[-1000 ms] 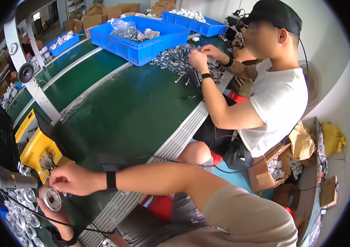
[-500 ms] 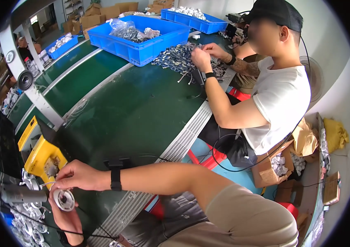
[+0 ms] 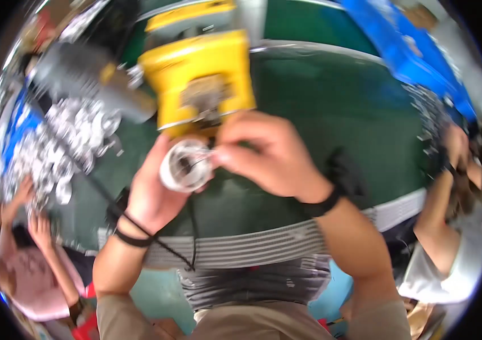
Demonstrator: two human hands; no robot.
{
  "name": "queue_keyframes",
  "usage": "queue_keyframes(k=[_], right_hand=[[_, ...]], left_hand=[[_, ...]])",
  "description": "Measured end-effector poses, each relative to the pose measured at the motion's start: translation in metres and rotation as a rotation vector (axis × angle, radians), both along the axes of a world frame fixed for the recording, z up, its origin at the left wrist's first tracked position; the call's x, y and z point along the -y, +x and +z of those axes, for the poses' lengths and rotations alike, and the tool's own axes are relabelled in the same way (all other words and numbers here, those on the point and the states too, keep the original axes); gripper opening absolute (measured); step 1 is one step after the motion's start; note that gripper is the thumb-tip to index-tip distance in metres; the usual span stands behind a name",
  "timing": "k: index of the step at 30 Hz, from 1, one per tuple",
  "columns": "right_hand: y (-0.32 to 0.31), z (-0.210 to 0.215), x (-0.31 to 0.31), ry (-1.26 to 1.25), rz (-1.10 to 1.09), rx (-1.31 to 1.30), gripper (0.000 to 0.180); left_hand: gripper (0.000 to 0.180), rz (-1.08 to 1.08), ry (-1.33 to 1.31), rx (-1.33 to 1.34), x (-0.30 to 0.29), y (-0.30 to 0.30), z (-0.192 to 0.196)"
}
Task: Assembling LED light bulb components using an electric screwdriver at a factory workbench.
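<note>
Blur softens the picture. My left hand [image 3: 159, 184] is closed round a white round cup-shaped housing [image 3: 186, 166], its open side up, with something dark and thin wires inside. At the housing's right rim, my right hand [image 3: 269, 156] pinches with thumb and forefinger; what lies between the fingertips is too small and blurred to make out. Just beyond both hands stands a yellow machine [image 3: 204, 68] with a metal part on its front. To the left of it is a grey cylindrical tool [image 3: 91, 79].
A heap of white round parts [image 3: 77, 136] covers the table's left side. A co-worker in pink [image 3: 37, 272] reaches toward it. On the right, another co-worker in white [image 3: 445, 249] sits by small parts and a blue bin [image 3: 411, 51]. A black cord [image 3: 111, 198] crosses my left wrist.
My view has swung left, bringing the yellow machine to the middle and the right-hand co-worker to the edge. The housing stays in my left hand, with my right at its rim.
</note>
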State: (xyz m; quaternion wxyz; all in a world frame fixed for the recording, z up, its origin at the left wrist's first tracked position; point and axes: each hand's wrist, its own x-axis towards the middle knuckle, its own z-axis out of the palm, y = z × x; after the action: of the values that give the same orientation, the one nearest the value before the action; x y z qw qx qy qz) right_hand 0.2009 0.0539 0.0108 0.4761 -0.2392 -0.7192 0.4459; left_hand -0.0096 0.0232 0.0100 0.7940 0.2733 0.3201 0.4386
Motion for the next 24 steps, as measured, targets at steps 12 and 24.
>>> queue_keyframes(k=[12, 24], right_hand=[[-0.02, -0.004, 0.018, -0.184, -0.143, 0.008, 0.012], [-0.026, 0.007, 0.022, -0.389, -0.296, 0.057, 0.013]], left_hand=[[0.046, -0.025, 0.12, 0.058, -0.005, 0.003, 0.003], [0.043, 0.073, 0.235, -0.011, 0.001, 0.009, -0.006]])
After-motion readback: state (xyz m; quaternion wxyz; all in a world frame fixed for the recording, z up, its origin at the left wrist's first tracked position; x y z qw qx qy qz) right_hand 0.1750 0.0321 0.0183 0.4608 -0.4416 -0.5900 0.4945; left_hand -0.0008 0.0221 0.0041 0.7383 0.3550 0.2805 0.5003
